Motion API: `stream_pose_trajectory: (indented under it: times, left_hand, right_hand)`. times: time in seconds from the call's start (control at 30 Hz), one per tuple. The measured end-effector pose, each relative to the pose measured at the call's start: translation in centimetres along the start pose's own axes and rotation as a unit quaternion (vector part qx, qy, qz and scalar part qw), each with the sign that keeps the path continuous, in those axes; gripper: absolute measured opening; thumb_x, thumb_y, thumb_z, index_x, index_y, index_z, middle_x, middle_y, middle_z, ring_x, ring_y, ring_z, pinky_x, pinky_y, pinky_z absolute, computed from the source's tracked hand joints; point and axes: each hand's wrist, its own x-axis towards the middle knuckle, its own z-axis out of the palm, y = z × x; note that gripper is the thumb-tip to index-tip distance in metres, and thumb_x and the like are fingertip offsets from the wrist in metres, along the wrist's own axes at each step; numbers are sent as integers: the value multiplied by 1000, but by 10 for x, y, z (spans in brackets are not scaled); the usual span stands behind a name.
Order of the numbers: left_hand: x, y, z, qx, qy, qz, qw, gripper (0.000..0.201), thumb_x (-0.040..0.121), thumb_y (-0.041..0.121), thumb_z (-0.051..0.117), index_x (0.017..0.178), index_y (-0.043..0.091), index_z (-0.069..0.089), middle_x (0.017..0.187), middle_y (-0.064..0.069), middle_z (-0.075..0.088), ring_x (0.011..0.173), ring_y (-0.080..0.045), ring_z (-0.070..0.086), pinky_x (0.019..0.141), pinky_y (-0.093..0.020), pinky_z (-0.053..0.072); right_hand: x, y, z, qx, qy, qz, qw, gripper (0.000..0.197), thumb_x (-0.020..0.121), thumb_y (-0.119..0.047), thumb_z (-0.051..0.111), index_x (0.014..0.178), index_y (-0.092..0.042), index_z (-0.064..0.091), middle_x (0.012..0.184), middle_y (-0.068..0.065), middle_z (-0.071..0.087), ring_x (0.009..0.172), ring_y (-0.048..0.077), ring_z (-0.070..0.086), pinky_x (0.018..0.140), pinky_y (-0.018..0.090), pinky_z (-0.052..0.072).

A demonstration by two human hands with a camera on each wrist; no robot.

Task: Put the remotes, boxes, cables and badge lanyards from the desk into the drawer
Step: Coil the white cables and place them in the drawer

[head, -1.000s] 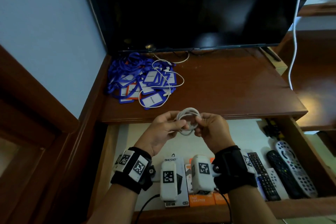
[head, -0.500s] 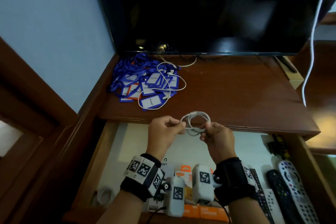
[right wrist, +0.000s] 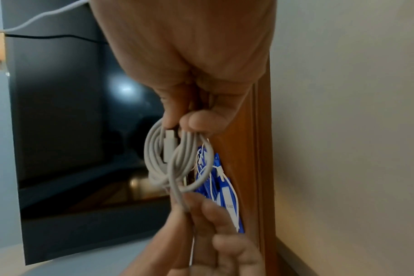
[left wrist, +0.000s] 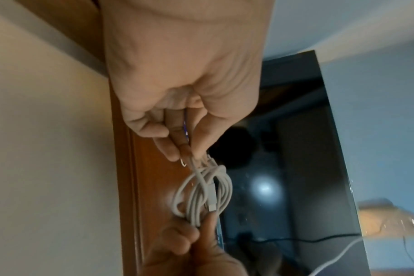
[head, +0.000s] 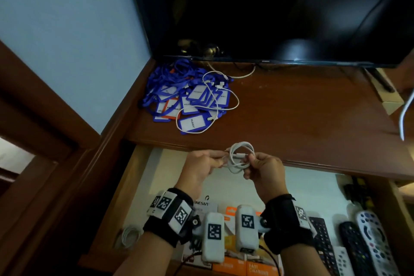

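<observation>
My left hand [head: 201, 167] and right hand [head: 265, 171] both pinch the coiled cable [head: 240, 156] above the open drawer [head: 143, 163], near the bench [head: 302, 114] edge.

- Left hand [head: 202, 167]: raised in front of the body, back of hand up, fingers [left wrist: 170, 147] curled, thumb and fingertips pinching a strand of the coiled white cable [head: 240, 157].
- Right hand [head: 264, 171]: level with the left, just beside it, thumb and forefinger pinching the coil's opposite side.
- Both forearms extend forward, each wrist carrying a strapped camera unit.
</observation>
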Motion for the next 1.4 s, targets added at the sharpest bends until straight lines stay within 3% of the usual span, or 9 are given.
stream_pose_trajectory:
  times: [0.27, 0.4, 0.5, 0.6, 0.77, 0.93, 1.07, 1.17, 1.4]
  left_hand:
    - [28, -10, -14, -121, -112, -85, 983, 30, 87, -11, 50, 109, -1, 68, 89, -7, 68, 73, -12, 56, 64, -19, 42]
    - [45, -3, -57, -77, -171, -95, 978, 38, 85, -16, 41, 105, 1, 69, 95, -13, 73, 88, -19, 65, 83, -29, 46]
    - [54, 8, -102, -66, -240, -106, 963, 44, 84, -18, 35, 110, -1, 66, 99, -16, 72, 86, -16, 69, 74, -23, 51]
    - [59, 9, -139, -32, -246, -109, 963, 33, 84, -3, 55, 115, -2, 66, 102, -17, 69, 84, -16, 64, 71, -19, 52]
    - [77, -11, -176, 178, -190, -68, 963, 13, 82, 16, 73, 91, 8, 76, 88, -7, 75, 78, -15, 56, 66, -20, 45]
    - [110, -30, -219, 475, -197, -82, 854, 15, 79, 25, 73, 80, 10, 78, 89, -8, 74, 83, -22, 67, 71, -32, 52]
    - [110, -45, -222, 628, -224, -79, 741, 24, 89, 22, 60, 74, 4, 64, 102, -13, 68, 93, -32, 63, 85, -40, 54]
    - [103, -60, -217, 682, -206, -59, 700, 16, 94, 10, 46, 88, 1, 58, 110, -19, 61, 100, -34, 61, 83, -39, 49]
    - [95, -91, -220, 742, -170, -19, 648, 25, 92, 11, 49, 114, 2, 58, 123, -17, 57, 111, -31, 59, 85, -34, 47]
  right_hand:
    - [8, 0, 21, -68, 15, 66, 995, 23, 88, 10, 36, 81, 13, 57, 60, 15, 46, 36, 18, 36, 38, 22, 28]
    - [13, 22, 55, -237, 34, 38, 970, 29, 85, 13, 49, 57, 7, 56, 43, 15, 50, 28, 22, 40, 32, 23, 33]
    - [19, 37, 83, -314, 31, 51, 948, 32, 85, 10, 52, 55, 6, 58, 39, 16, 51, 28, 23, 44, 33, 24, 37]
    - [25, 47, 112, -371, 9, 73, 926, 24, 82, 10, 50, 60, 11, 61, 46, 20, 54, 31, 25, 46, 36, 27, 41]
    - [39, 56, 146, -469, -129, 105, 867, 8, 81, -1, 65, 76, 3, 69, 64, 17, 65, 51, 26, 60, 50, 32, 52]
    - [87, 47, 142, -505, 1, -59, 861, 29, 77, -12, 77, 105, -10, 68, 80, 11, 67, 73, 23, 64, 67, 35, 54]
    - [107, 58, 139, -601, -19, -76, 795, 60, 80, -20, 75, 135, -23, 50, 111, 12, 55, 95, 24, 59, 78, 32, 47]
    - [109, 71, 134, -647, 5, -102, 756, 51, 81, -26, 71, 128, -25, 52, 120, 11, 50, 98, 30, 58, 74, 32, 43]
    - [108, 81, 121, -617, 44, -138, 774, 21, 82, -14, 70, 99, -7, 61, 98, 19, 59, 89, 36, 58, 68, 29, 35]
